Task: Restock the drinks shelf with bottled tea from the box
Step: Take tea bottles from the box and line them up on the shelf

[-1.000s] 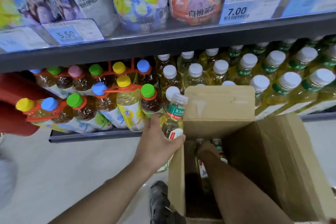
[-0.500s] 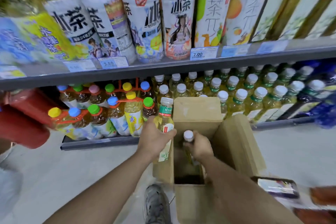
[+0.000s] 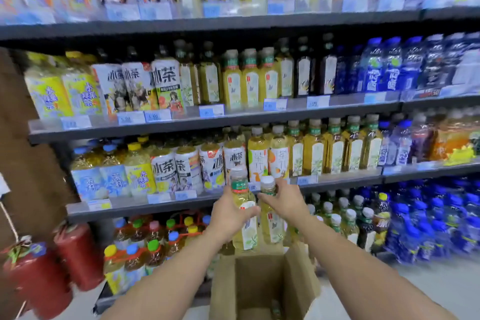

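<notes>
Bottles had cleared the box [image 3: 224, 289] and stood raised before the shelf [image 3: 342, 185]: left bottle [image 3: 245, 231] wrapped in my left hand [image 3: 228, 214], right bottle [image 3: 272, 226] wrapped in my right hand [image 3: 287, 202], fingers curled round each. Shelving was next.

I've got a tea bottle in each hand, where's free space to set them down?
Free: the pale floor right of the brown cardboard box, below the blue bottles, and inside the box. The shelf rows are packed side to side; the spot behind both yellow tea bottles is hidden.
</notes>
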Demonstrator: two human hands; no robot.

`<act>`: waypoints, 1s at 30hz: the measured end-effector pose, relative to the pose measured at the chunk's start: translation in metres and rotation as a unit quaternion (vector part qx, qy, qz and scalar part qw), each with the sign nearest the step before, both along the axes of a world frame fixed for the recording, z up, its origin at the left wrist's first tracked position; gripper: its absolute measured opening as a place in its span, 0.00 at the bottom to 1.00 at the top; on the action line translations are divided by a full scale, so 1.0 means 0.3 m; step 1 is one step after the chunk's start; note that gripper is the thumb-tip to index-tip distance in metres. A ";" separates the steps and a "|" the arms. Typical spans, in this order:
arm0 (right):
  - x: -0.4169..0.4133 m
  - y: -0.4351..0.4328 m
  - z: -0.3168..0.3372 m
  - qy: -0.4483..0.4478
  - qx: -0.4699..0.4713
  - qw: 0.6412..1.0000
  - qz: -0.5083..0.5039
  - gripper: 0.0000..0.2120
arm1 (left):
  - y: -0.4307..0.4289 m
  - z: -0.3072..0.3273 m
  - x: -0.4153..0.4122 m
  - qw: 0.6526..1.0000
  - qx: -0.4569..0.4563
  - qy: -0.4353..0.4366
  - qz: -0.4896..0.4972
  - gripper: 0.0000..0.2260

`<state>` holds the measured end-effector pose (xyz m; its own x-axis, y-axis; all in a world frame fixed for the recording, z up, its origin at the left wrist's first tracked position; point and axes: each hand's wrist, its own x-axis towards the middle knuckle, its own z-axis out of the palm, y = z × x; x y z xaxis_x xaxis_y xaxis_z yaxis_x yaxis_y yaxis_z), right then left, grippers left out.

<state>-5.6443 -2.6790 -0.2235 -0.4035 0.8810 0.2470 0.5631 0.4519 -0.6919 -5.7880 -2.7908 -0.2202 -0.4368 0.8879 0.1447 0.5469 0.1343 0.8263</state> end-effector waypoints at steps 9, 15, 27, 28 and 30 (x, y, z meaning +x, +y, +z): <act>0.032 0.034 0.705 0.078 0.141 0.987 0.003 0.20 | 0.101 0.621 0.013 0.988 0.139 0.056 -0.026 0.28; -0.015 0.167 0.986 0.115 0.193 0.974 0.009 0.20 | 0.240 0.928 -0.066 0.973 0.214 0.077 -0.040 0.29; -0.157 0.526 1.076 0.124 0.256 0.958 -0.030 0.24 | 0.637 0.994 -0.213 0.969 0.229 0.082 -0.048 0.27; -0.161 0.553 1.070 0.122 0.249 0.960 -0.038 0.22 | 0.669 0.982 -0.211 0.971 0.221 0.077 -0.051 0.26; -0.170 0.615 1.056 0.116 0.234 0.964 -0.051 0.20 | 0.739 0.960 -0.212 0.973 0.215 0.070 -0.053 0.27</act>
<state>-5.6953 -2.4945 0.0934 -0.2067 0.6830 0.7006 0.4760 0.6958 -0.5379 -5.8516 -2.5692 0.0677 -0.2953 0.7717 0.5632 0.6495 -0.2702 0.7107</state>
